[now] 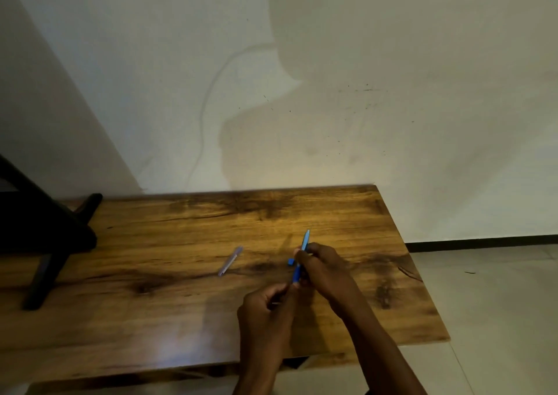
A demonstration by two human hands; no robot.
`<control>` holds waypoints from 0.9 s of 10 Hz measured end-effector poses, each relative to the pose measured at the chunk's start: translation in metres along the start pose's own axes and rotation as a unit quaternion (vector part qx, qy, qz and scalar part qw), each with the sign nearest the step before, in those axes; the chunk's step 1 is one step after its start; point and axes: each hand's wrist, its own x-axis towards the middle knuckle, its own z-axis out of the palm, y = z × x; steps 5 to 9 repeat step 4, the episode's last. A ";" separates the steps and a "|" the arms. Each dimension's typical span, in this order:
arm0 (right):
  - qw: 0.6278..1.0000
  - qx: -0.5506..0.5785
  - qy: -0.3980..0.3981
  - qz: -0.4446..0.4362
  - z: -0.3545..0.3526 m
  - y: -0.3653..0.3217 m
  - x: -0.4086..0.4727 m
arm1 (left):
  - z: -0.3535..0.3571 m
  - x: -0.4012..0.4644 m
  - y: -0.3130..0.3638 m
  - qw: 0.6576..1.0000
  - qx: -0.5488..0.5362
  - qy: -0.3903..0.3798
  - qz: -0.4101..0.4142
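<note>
My right hand [324, 266] grips a blue pen [303, 251] around its middle, holding it tilted above the wooden table [151, 274]. My left hand [267, 313] is curled just below the pen's lower end and pinches something thin there; what it is, I cannot make out. A small blue piece [290, 261] lies on the table just left of the pen. A pale clear pen cap [231, 261] lies farther left on the table, apart from both hands.
A black stand with angled legs [45, 243] occupies the table's left end. A pale wall rises right behind the table. The table's right edge [422, 274] drops to a tiled floor [498, 319].
</note>
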 end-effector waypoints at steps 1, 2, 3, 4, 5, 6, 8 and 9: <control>0.993 -0.110 0.049 -0.014 0.005 0.009 0.016 | 0.006 0.014 -0.010 0.991 0.129 -0.013 0.028; 0.987 -0.139 0.077 -0.042 0.007 0.010 0.022 | 0.008 0.026 -0.012 0.980 0.193 0.003 0.039; 0.982 -0.154 0.091 -0.059 0.008 0.012 0.028 | 0.006 0.038 -0.011 0.962 0.265 0.038 0.060; 0.982 -0.153 0.099 -0.046 0.007 0.012 0.034 | 0.001 0.048 -0.003 0.954 0.282 0.064 0.078; 0.982 -0.153 0.099 -0.046 0.007 0.012 0.034 | 0.001 0.048 -0.003 0.954 0.282 0.064 0.078; 0.982 -0.153 0.099 -0.046 0.007 0.012 0.034 | 0.001 0.048 -0.003 0.954 0.282 0.064 0.078; 0.982 -0.153 0.099 -0.046 0.007 0.012 0.034 | 0.001 0.048 -0.003 0.954 0.282 0.064 0.078; 0.982 -0.153 0.099 -0.046 0.007 0.012 0.034 | 0.001 0.048 -0.003 0.954 0.282 0.064 0.078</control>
